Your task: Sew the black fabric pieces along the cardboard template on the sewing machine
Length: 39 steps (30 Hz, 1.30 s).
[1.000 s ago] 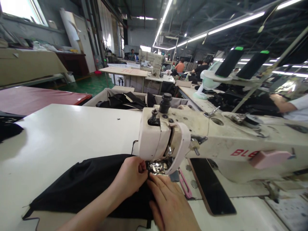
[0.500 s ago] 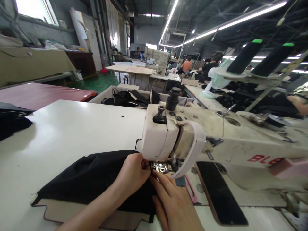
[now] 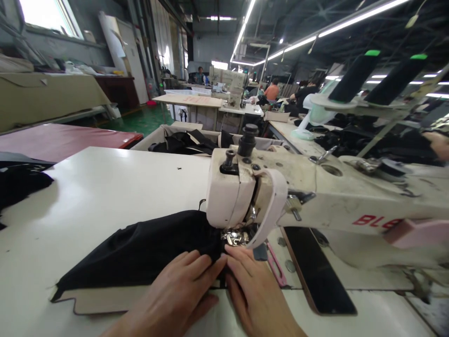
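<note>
A piece of black fabric (image 3: 140, 252) with a beige layer (image 3: 101, 299) under its near edge lies on the white table. Its right end reaches the metal presser foot (image 3: 236, 237) of a sewing machine (image 3: 229, 189). My left hand (image 3: 182, 285) rests on the fabric just in front of the foot, its fingers slightly bent and its thumb apart. Beside it my right hand (image 3: 256, 290) lies flat, fingers stretched toward the foot. The two index fingertips almost meet. The needle is hard to make out.
Right of my hands lie a pink tool (image 3: 277, 264) and a dark phone (image 3: 319, 271). Two black thread cones (image 3: 356, 77) stand behind the machine. A bin (image 3: 157, 133) of black pieces stands beyond the table. More black cloth (image 3: 21, 185) lies at left. People work farther back.
My left hand has come away from beside the needle area, back toward me, and now lies on the fabric with its fingers laid out. The right hand stays near the presser foot.
</note>
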Tool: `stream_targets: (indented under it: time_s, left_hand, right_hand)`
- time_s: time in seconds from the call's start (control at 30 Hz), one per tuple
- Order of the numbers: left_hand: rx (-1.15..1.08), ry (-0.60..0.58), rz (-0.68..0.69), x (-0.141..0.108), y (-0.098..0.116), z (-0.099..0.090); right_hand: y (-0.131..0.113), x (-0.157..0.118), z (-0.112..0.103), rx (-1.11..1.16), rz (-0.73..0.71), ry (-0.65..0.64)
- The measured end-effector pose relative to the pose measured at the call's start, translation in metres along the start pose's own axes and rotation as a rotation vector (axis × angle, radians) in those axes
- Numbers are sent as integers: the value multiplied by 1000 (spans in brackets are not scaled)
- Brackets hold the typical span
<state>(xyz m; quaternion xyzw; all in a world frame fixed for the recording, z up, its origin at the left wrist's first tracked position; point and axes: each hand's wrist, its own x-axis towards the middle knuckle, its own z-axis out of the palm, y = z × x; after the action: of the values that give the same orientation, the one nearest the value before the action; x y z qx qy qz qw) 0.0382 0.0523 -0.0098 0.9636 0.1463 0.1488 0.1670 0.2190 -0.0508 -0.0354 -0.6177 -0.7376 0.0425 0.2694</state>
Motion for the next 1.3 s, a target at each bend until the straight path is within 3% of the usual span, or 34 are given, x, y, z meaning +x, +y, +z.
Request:
stream_targets:
  time_s: [0.13,0.23,0.33,0.43,0.57,0.7,0.83,0.97,1.1,1.3]
  left_hand:
    - [-123,-42,-75,0,-4,-2]
    - [-260,-34,-177,7,-12,-5]
    - [-110,-54,-39,7,-14,-1]
    - [90,-45,125,1,-11,8]
    - [154,6,121,-3,-5,19]
    - [170,-10,50,2,-9,24]
    - [137,-10,47,13,-23,27]
    - [-61,125,69,20,-33,24]
    - [-242,182,100,23,-32,17]
    - [-232,248,54,25,-27,18]
  right_hand:
    - [-11,-8,-5,129,44,88]
    - [-17,-17,-2,25,-41,62]
    - [-18,-25,7,-177,-165,19]
    - [-16,-28,13,-218,-197,5]
    - [-10,-25,9,-188,-214,17]
    - [-2,-14,-1,-181,-242,-56]
    - [4,-7,-3,-174,-195,-67]
    - [5,-8,1,-195,-136,-123]
    - [4,-13,2,-193,-59,-159]
    - [3,-16,3,-174,-3,-122]
